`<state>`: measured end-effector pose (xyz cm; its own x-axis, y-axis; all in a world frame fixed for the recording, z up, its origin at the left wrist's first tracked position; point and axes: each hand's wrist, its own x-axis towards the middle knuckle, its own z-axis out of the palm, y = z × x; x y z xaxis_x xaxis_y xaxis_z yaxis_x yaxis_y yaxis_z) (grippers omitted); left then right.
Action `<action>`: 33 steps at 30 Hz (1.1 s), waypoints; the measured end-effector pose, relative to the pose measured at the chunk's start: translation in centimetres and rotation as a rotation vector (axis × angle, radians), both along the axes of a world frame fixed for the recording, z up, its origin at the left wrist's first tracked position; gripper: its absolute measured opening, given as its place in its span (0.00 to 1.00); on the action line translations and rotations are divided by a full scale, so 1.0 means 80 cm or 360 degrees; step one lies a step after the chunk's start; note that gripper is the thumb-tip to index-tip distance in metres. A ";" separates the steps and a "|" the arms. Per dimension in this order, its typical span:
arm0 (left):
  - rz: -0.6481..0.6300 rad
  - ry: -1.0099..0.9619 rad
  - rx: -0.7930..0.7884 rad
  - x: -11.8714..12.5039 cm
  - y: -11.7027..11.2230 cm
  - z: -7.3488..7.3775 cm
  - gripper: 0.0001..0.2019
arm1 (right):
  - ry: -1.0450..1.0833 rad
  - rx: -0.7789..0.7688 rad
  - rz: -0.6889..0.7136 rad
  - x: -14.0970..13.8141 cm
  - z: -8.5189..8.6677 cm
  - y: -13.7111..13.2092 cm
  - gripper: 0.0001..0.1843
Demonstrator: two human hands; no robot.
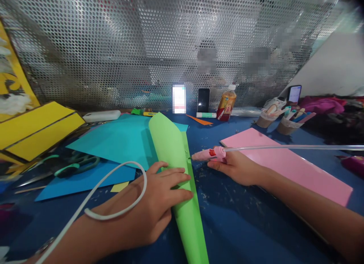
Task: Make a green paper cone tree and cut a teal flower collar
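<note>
The two hands are apart. The left hand lies flat and spread on a green paper cone, pressing it down on the blue tabletop near the front edge; the cone's narrow lower end is cut off by the bottom of the view. The right hand is closed around a pink hot glue gun, its nozzle just beside the cone's right edge; contact cannot be confirmed. A long translucent rod runs from the gun past the right of the view. A white cord loops across the left wrist.

Left of the cone are one cyan paper sheet, one blue paper sheet and one pair of green-handled scissors. One pink paper sheet lies right of the right hand. Along the far edge stand three phones, one dark and the others lit, one orange-capped bottle and two paper cups of craft tools, whose contents are hard to make out. Three blurred patches on the perforated metal panel cannot be identified.
</note>
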<state>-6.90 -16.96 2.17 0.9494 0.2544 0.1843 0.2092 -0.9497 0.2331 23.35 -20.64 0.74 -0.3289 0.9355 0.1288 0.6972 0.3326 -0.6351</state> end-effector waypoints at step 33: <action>0.0020 -0.0039 -0.0046 -0.001 0.000 -0.001 0.29 | 0.0166 -0.0152 0.0339 0.016 0.009 0.005 0.21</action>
<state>-6.95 -16.94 2.10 0.9414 0.2715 0.2001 0.2147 -0.9399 0.2654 24.60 -20.27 1.50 -0.5094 0.8561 0.0868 0.5471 0.4001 -0.7353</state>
